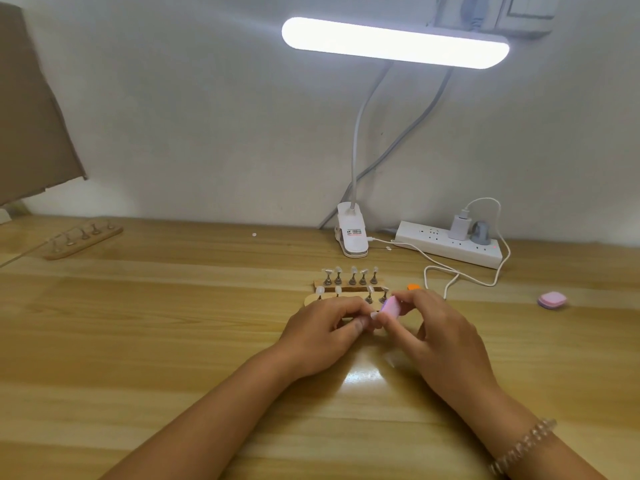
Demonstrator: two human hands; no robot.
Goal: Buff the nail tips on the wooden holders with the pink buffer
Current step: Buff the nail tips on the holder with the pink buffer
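Head view, starting at the fingers: curled and bunched together on the left hand (322,332), with fingers (355,322) pinching a small pale nail tip (374,316) just above the near wooden holder (311,300); cannot tell whether its stand sits in the holder. Curled likewise on the right hand (441,336), with fingers (403,301) gripping the pink buffer (389,305) and pressing its lower end against that tip. Tilted, with the buffer's long axis slanting from near left to far right, upper end pointing away toward the wall. Directly behind, a second wooden holder (319,283) carrying five upright stands with tips. Just beyond the right knuckles, a small orange thing (414,287). Farther out on the table (173,323): a white cable (460,275), a power strip (436,245), the clip base (353,239) of a lit lamp (394,43), a pink pad (552,301) well off to the right, and a third holder (83,240) far left near brown cardboard (31,116). On the right wrist, a beaded bracelet (523,448).
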